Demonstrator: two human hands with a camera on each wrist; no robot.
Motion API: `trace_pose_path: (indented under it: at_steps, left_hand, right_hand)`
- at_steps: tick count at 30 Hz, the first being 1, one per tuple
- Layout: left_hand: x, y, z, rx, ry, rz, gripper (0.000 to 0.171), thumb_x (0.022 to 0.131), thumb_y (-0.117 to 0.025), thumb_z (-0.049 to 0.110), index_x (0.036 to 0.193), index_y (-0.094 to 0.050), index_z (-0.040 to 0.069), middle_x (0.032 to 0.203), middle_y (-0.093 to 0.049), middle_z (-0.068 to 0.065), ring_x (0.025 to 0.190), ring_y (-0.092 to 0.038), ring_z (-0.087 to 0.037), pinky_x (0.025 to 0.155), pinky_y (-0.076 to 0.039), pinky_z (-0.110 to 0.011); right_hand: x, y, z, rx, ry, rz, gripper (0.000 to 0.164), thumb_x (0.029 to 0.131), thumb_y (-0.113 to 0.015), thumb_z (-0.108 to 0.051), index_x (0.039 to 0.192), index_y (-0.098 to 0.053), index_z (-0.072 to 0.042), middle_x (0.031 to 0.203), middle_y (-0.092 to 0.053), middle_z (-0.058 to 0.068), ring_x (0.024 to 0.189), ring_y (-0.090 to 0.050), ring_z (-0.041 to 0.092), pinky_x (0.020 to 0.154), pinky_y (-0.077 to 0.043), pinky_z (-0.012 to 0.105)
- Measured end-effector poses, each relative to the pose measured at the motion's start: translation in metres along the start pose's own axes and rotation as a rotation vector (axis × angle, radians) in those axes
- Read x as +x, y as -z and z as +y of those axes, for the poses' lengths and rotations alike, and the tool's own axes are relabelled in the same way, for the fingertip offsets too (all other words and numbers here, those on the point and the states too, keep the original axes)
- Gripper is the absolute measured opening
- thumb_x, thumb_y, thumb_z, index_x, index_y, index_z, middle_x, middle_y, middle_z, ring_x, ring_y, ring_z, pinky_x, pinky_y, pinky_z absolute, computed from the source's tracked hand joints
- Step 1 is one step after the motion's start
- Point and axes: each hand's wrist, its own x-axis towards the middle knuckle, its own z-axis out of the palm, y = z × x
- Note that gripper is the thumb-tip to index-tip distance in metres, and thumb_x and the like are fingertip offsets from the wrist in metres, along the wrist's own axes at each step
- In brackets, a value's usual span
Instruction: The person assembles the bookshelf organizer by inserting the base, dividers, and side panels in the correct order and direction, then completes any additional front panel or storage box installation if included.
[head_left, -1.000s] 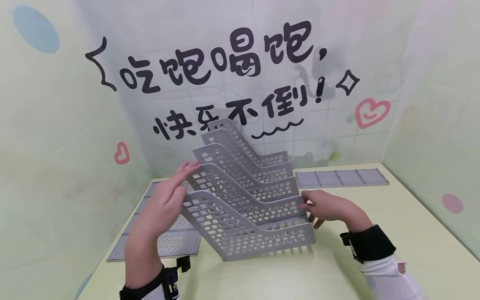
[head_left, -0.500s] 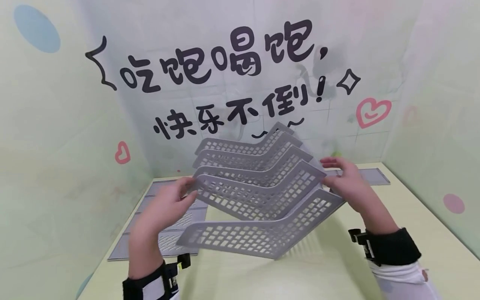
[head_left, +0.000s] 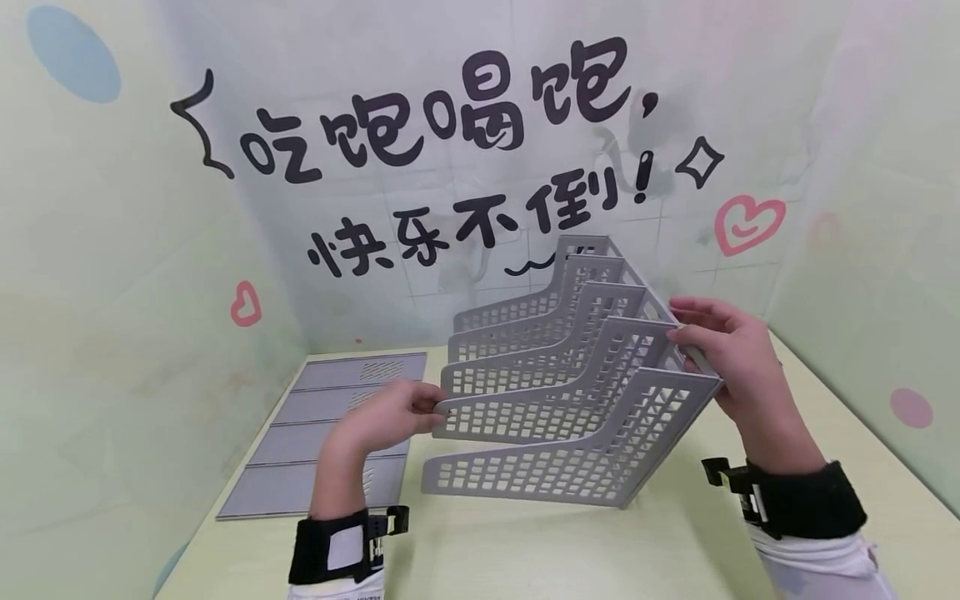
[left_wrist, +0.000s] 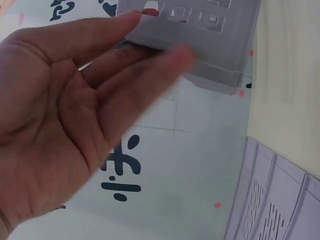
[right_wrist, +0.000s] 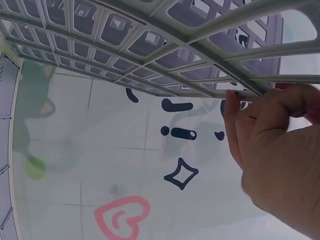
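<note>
A grey plastic file rack (head_left: pixel 525 417) with several perforated upright dividers is held tilted above the table, its tall side to the right and its low ends to the left. My right hand (head_left: pixel 738 358) grips the edge of the tall side, also seen in the right wrist view, where the fingers (right_wrist: pixel 270 115) curl over the lattice rim. My left hand (head_left: pixel 390 412) pinches the low end of one divider between thumb and fingers. In the left wrist view that hand (left_wrist: pixel 65 105) is at the edge of a grey divider (left_wrist: pixel 200 45).
A flat grey slotted panel (head_left: pixel 322 425) with several sections lies on the pale table (head_left: pixel 480 550) at the left. Behind the table stands a printed backdrop (head_left: pixel 375 50) with dark lettering. Side walls (head_left: pixel 900 275) close in the left and right.
The rack has been turned over from left to right: its tall side was on the left and is now on the right. My right hand has moved up and outward, my left hand inward.
</note>
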Motion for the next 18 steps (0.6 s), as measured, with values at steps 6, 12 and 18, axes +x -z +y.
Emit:
trace_pose_path:
  at_steps: [6, 12, 18]
  left_hand:
    - [-0.003, 0.002, -0.029, 0.088, 0.179, 0.028, 0.053, 0.113, -0.051, 0.039, 0.145, -0.059, -0.003, 0.146, -0.063, -0.025, 0.133, -0.062, -0.045, 0.105, -0.057, -0.057]
    - [0.0, -0.001, -0.062, 0.267, 0.379, 0.146, 0.055, 0.109, -0.052, 0.023, 0.152, -0.046, -0.011, 0.156, -0.043, -0.042, 0.147, -0.039, -0.061, 0.12, -0.039, -0.071]
    - [0.002, -0.016, -0.078, 0.3, 0.489, 0.076, 0.067, 0.095, -0.06, 0.012, 0.157, -0.042, -0.005, 0.158, -0.041, -0.042, 0.142, -0.046, -0.059, 0.117, -0.04, -0.073]
  right_hand:
    - [0.002, -0.013, 0.005, -0.018, -0.011, -0.056, 0.024, 0.101, -0.07, -0.01, 0.122, -0.065, -0.021, 0.095, -0.073, -0.012, 0.076, -0.073, 0.006, 0.063, -0.061, 0.02]
    - [0.002, -0.027, 0.011, -0.12, -0.002, -0.076, 0.035, 0.106, -0.064, -0.022, 0.14, -0.058, -0.015, 0.101, -0.069, -0.016, 0.089, -0.067, 0.003, 0.071, -0.061, 0.019]
    - [0.002, -0.026, 0.012, -0.151, 0.003, -0.113, 0.038, 0.108, -0.059, -0.023, 0.144, -0.055, -0.014, 0.101, -0.071, -0.021, 0.096, -0.064, 0.002, 0.074, -0.06, 0.02]
